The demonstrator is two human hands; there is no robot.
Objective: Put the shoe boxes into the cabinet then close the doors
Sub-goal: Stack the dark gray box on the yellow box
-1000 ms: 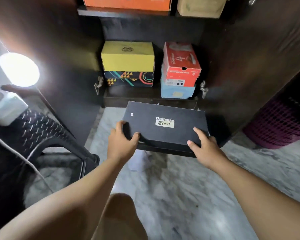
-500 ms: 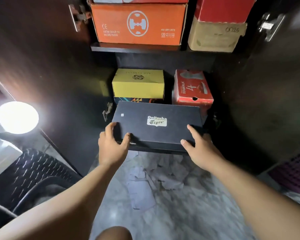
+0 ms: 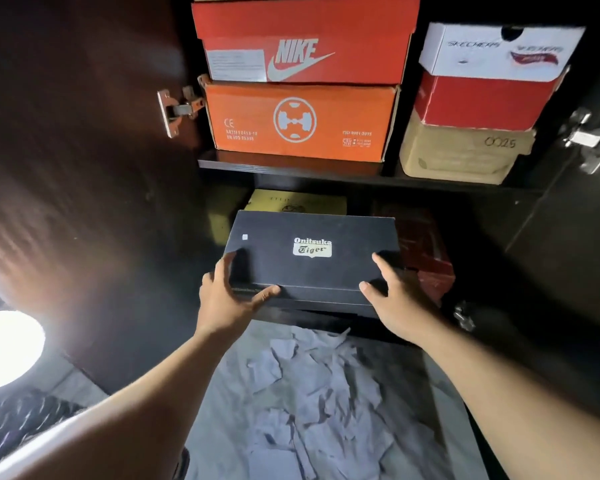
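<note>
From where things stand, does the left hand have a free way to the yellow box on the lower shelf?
Probably not. The black shoe box, held by the left hand and right hand, sits in front of the yellow box and covers most of it; only its top edge shows behind.

Shoe boxes in view, eight: one black box [image 3: 312, 258] between my two hands; one yellow box [image 3: 297, 202] and one dark red box [image 3: 426, 251] behind it; on the shelf above, one Nike box [image 3: 302, 39], one orange box [image 3: 298, 121], one white box [image 3: 499, 51], one red box [image 3: 478, 102], one tan box [image 3: 465, 150]; door hinges, three; torn paper scraps on the floor, too many to count.
</note>
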